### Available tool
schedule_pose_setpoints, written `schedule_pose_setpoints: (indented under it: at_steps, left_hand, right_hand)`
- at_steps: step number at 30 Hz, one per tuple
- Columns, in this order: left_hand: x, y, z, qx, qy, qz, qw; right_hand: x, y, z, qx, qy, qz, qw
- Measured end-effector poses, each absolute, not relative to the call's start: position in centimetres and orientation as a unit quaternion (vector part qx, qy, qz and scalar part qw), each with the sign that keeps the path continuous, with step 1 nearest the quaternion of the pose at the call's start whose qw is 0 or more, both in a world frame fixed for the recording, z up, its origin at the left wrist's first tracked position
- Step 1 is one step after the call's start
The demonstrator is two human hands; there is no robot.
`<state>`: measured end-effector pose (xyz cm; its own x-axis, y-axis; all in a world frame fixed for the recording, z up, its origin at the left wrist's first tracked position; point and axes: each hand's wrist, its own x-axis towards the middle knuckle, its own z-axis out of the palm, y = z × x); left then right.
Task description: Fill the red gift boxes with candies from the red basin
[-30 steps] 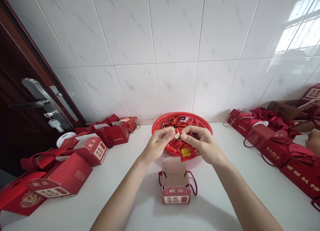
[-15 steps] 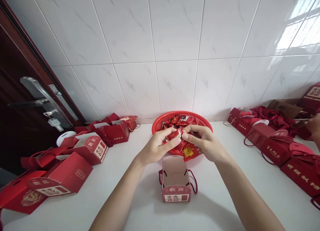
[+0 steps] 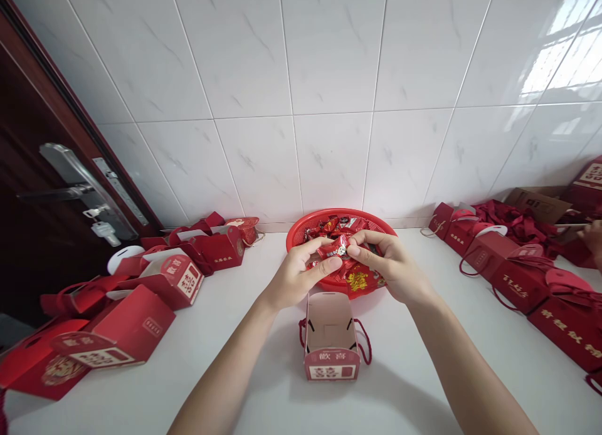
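Note:
My left hand [image 3: 297, 273] and my right hand [image 3: 396, 271] meet over a red plastic basket [image 3: 292, 235]. Between their fingertips is a red wrapped candy [image 3: 338, 247] with a small black-and-white figure on its wrapper. Both hands pinch it, one from each side. More red-wrapped candies [image 3: 333, 225] fill the basket, partly hidden by my hands. A red packet with gold print [image 3: 360, 281] lies at the basket's near side. Just below my hands, an open red gift box [image 3: 332, 371] stands on the white tabletop, its pale inside showing and a red cord at each side.
Red gift boxes [image 3: 136, 325] line the left side, near a dark door with a metal handle [image 3: 87, 190]. Another row of boxes with cords [image 3: 522, 284] runs along the right. Another person's hand [image 3: 595, 242] shows at the right edge. A tiled wall [image 3: 332, 146] stands behind.
The candy has turned and risen slightly between my fingers, so more of its printed figure shows. My right hand has shifted a little to the right. The open box has stayed put.

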<state>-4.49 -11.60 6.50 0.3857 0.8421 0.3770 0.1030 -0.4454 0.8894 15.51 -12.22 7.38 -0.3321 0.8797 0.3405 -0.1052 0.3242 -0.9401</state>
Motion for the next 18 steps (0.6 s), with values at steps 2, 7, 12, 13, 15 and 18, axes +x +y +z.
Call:
schedule_pose_setpoints:
  at_steps: [2,7,12,13,15,18]
  left_hand:
    - [-4.51,-11.66,6.56,0.726,0.327,0.446,0.409]
    - [-4.68,-11.53,6.45,0.718,0.322,0.441,0.431]
    - [-4.70,-11.36,6.41,0.712,0.295,0.440,0.461]
    - [-4.65,-11.36,6.46,0.714,0.287,0.442,0.461]
    - [-4.52,-11.42,6.61,0.720,0.279,0.449,0.450]
    - [-4.32,-11.59,6.88,0.722,0.284,0.459,0.433]
  right_hand:
    - [15.54,-12.22,7.40,-0.301,-0.652,0.492,0.492]
    - [15.75,-12.07,7.22,-0.307,-0.659,0.483,0.487]
    - [15.95,-11.96,6.91,-0.316,-0.641,0.496,0.493]
    - [15.99,-11.96,6.89,-0.317,-0.640,0.494,0.496]
    - [16.06,-11.96,6.89,-0.321,-0.641,0.485,0.501]
    - [16.19,-11.98,6.89,-0.327,-0.642,0.477,0.504]
